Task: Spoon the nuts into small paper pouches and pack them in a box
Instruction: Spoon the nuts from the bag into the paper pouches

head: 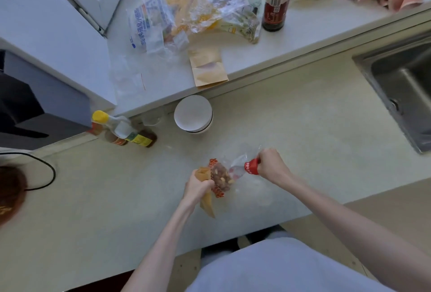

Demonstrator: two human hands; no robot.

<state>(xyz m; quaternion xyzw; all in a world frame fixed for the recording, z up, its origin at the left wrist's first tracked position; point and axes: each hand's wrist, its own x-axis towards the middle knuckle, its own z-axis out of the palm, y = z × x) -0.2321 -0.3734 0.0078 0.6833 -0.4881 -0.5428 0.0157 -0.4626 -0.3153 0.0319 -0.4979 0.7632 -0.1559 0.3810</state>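
My left hand (197, 186) grips a small tan paper pouch (206, 200) just above the countertop, its mouth turned up beside a clear plastic nut bag (233, 170) with red printing. Brown and pale nuts (221, 178) are bunched in the bag's lower end, right against the pouch's mouth. My right hand (270, 163) pinches the bag's red upper end and holds it raised to the right. More tan paper pouches (208, 68) lie stacked on the raised ledge behind. No spoon and no box are in view.
A white bowl stack (193, 114) stands by the ledge. Sauce bottles (126, 131) lie at the left, a dark bottle (276, 0) stands on the ledge beside crumpled plastic bags (193, 5). A steel sink (401, 86) is at the right, a black cable (46, 170) at the left.
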